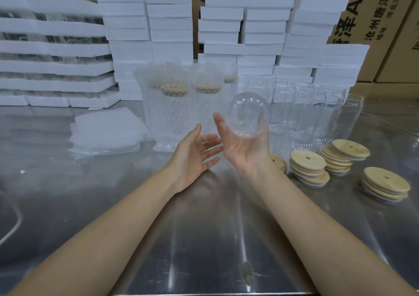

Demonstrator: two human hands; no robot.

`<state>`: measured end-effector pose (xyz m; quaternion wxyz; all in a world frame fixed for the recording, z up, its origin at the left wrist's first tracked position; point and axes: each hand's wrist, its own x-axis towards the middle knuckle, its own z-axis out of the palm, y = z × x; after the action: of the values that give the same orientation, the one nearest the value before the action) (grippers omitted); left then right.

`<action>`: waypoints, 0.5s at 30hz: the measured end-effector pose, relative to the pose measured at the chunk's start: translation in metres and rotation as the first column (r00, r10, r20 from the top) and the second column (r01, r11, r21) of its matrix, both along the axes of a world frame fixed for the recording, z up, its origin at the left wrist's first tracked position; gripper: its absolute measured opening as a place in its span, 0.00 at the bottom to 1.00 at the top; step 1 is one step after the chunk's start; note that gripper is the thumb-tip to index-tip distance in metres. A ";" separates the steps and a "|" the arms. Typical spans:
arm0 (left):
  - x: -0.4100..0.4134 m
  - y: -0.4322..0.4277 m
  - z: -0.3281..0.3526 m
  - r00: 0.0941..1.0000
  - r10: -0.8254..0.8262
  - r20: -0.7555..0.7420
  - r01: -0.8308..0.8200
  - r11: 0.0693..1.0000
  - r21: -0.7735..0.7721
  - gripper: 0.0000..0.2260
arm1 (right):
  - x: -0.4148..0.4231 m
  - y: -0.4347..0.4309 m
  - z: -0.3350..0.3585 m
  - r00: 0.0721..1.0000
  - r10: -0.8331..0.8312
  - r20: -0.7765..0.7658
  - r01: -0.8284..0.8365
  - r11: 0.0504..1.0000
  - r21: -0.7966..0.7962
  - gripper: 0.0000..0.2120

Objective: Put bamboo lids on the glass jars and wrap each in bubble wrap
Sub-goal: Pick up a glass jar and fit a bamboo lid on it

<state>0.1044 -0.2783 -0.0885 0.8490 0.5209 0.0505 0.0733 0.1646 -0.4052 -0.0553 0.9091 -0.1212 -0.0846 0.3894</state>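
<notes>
Above a steel table (204, 239) backed by foam boxes (127, 23), the right hand (244, 148), palm up, curls its fingers round a glass jar (247, 114). The jar's long axis points away from the camera, tilted upward. The left hand (195, 157) is just beside it, fingers relaxed, holding nothing. Bamboo lids (308, 166) are stacked to the right.

On the tabletop (204, 239): bubble wrap sheets (106, 132) at left, wrapped jars (174, 109) at centre, unwrapped glass jars (317, 114) to their right, and bamboo lid stacks (308, 166) before those. Foam boxes (170, 23) are stacked behind, with cartons (385, 12) behind them. The right hand (244, 150) holds one jar (247, 116) above centre.
</notes>
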 end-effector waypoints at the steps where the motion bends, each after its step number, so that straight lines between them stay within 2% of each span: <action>1: 0.000 0.000 0.000 1.000 -0.003 -0.002 0.003 1.000 0.007 0.20 | 0.000 -0.002 0.000 0.996 0.072 -0.049 -0.070 0.996 0.049 0.40; 4: -0.001 0.000 0.001 1.000 0.011 -0.014 -0.011 1.000 0.004 0.20 | 0.005 -0.007 -0.003 0.982 0.162 -0.099 -0.149 0.981 0.126 0.40; 8: -0.001 0.000 0.001 0.999 0.031 -0.017 -0.030 0.999 0.011 0.21 | 0.008 -0.009 -0.003 0.991 0.113 -0.070 -0.108 0.991 0.076 0.38; 10: -0.001 -0.001 0.000 0.999 0.046 -0.014 -0.045 0.999 0.025 0.21 | 0.010 -0.008 -0.004 0.998 0.052 -0.020 -0.053 0.999 -0.005 0.38; 12: 0.000 -0.002 0.001 0.996 0.087 -0.004 -0.086 0.994 0.059 0.21 | 0.014 -0.006 -0.004 0.986 -0.099 0.132 0.122 0.976 -0.180 0.36; 13: 0.000 -0.002 0.002 0.993 0.120 0.010 -0.121 0.988 0.093 0.20 | 0.016 -0.004 -0.004 0.946 -0.193 0.259 0.265 0.922 -0.283 0.34; 15: 0.000 -0.004 0.003 0.979 0.196 0.056 -0.202 0.965 0.166 0.18 | 0.015 -0.003 -0.003 0.760 -0.305 0.574 0.577 0.724 -0.379 0.34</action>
<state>0.1049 -0.2827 -0.0853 0.7904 0.5824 0.0792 0.1726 0.1801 -0.4083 -0.0584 0.8558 -0.4775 -0.1593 0.1189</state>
